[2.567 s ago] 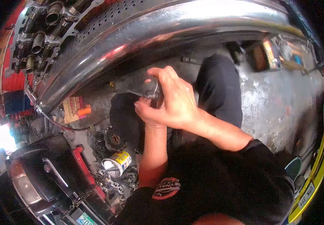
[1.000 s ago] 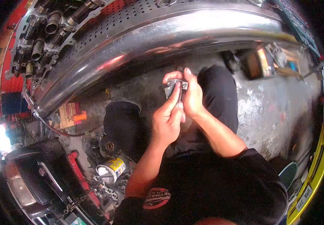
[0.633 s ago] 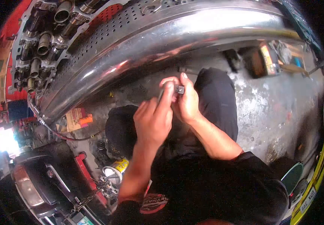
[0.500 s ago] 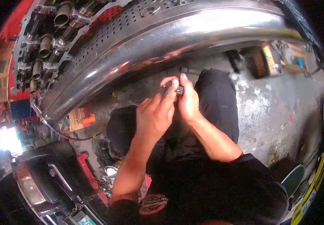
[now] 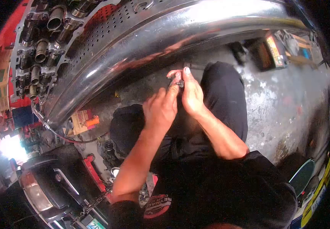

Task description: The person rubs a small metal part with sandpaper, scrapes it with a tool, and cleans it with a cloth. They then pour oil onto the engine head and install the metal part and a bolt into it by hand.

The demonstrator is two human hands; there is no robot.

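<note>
My left hand (image 5: 160,108) is closed on a small grey metal part (image 5: 180,83), with its thumb and fingertips at the piece. Against the part's other side my right hand (image 5: 192,95) is cupped, its thumb raised and its fingers curled around behind. Most of the part is covered by fingers, so I cannot make out its kind. Both hands are held together over my lap, below the rounded edge of a shiny metal bench (image 5: 134,57). On the bench's perforated top lies a small curved metal piece (image 5: 143,5).
An engine cylinder head (image 5: 39,57) with several upright tubes stands on the bench at upper left. A hose (image 5: 75,141) hangs by the bench's left end. A black car front (image 5: 54,187) is at lower left. A cardboard box (image 5: 275,51) lies on the floor at right.
Both hands have risen slightly in view, still together around the metal part. The part appears turned a little between the fingers. The view has shifted slightly.
</note>
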